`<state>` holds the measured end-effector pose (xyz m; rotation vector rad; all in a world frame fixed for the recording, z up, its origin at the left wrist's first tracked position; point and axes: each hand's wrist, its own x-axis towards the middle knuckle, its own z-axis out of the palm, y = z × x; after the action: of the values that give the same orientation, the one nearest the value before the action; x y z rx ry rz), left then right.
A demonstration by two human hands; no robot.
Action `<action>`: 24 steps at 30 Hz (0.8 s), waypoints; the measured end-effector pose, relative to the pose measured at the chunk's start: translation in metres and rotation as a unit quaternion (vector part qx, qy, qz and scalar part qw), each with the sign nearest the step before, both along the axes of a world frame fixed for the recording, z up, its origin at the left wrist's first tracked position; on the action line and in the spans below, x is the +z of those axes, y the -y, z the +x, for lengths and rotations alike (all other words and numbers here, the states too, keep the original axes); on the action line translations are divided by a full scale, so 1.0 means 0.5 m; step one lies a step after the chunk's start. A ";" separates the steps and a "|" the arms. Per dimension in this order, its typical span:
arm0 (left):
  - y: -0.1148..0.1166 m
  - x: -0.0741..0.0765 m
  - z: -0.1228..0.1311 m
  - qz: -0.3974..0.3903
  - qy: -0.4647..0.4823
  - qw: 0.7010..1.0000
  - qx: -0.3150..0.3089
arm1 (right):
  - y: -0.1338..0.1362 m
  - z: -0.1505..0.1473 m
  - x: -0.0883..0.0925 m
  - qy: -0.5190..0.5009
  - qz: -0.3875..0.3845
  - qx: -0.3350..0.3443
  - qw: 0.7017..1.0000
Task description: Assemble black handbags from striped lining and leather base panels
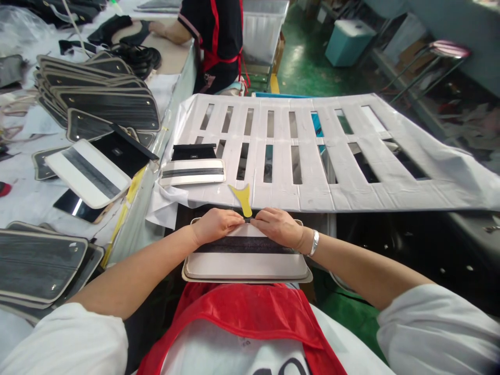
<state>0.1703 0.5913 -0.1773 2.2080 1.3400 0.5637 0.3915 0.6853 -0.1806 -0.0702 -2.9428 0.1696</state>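
Close to my body is a white, round-cornered panel [246, 264] with a dark stripe across it, resting on a slightly larger pale board or panel. At its far edge my left hand [219, 225] and my right hand [279, 227] nearly meet, fingers bent and pressed together on the edge. The thumbs are mostly hidden, as is whatever thin dark bit lies between the fingertips. Just beyond the fingertips a yellow forked piece [244, 199] sticks up; I cannot tell whether either hand touches it.
Ahead stands a white-covered slotted rack [312, 195], with another striped panel [193, 172] at its left. On the left table lie stacked dark panels [111, 107], a striped white panel [89, 173], a phone [76, 204] and more dark panels [39, 265]. A co-worker [213, 31] sits beyond.
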 end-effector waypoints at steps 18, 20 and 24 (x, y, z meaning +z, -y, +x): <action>-0.045 0.024 0.066 0.026 -0.058 0.998 -0.031 | -0.046 0.126 0.008 -0.044 -0.150 -0.087 0.984; -0.067 0.014 0.084 0.008 -0.047 0.998 -0.030 | -0.045 0.148 0.005 -0.062 -0.144 -0.105 0.982; -0.089 -0.002 0.107 -0.010 0.006 0.999 -0.053 | -0.043 0.157 0.007 -0.062 -0.108 -0.090 0.988</action>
<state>0.2240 0.6358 -0.1781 2.2400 1.2089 0.5216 0.4702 0.7066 -0.1774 -0.3414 -2.7641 0.4484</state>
